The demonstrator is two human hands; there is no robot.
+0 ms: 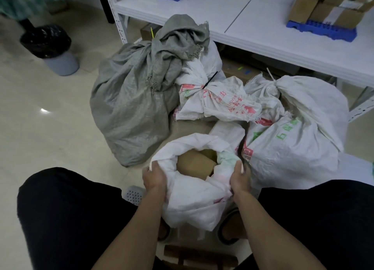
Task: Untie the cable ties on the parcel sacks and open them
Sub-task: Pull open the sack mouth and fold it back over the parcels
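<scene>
Hands [154, 177] [239, 177] grip open white sack [192, 201] on pale tiled floor [44, 128] beside white shelving [263, 32].

box [195, 164] in open sack [194, 201] | tied sacks [214, 95] behind | shelf [253, 26] beyond

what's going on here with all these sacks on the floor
A seated person is opening parcel sacks. The left hand and right hand grip the rolled-down rim of a white sack between the knees; it is open, with a cardboard box showing inside. Three sacks behind are tied: a grey sack with a yellow tie, a white one with a black tie, and another with a white tie.
</scene>
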